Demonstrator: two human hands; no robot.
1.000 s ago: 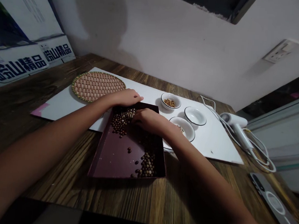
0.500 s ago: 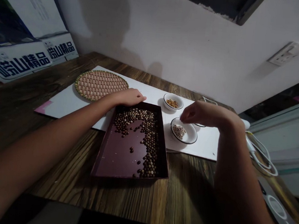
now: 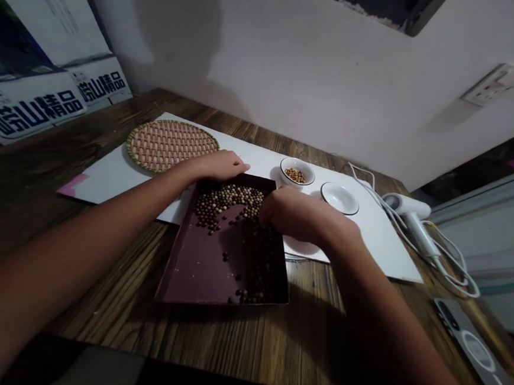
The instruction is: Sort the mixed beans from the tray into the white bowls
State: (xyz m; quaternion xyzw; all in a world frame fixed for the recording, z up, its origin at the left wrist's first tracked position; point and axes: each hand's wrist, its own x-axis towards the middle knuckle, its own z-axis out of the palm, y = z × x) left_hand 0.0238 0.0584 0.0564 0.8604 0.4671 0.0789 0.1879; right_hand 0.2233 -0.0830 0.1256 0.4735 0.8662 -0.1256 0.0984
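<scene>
R grip (image 3: 302, 215) curled, pinch unclear, over mixed brown beads (image 3: 223, 203) in maroon tray (image 3: 187, 282); L grip (image 3: 218, 166) open.

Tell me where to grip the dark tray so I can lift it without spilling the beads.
Pinch the tray at its near left corner, coming from the front with your fingers on the low wall. The floor there is bare, while the beads mostly lie toward the far side. Your left hand sits just past the far rim, well placed to steady that end.

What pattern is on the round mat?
The round mat has pinkish basket weave, green rim; best in the head view.
</scene>
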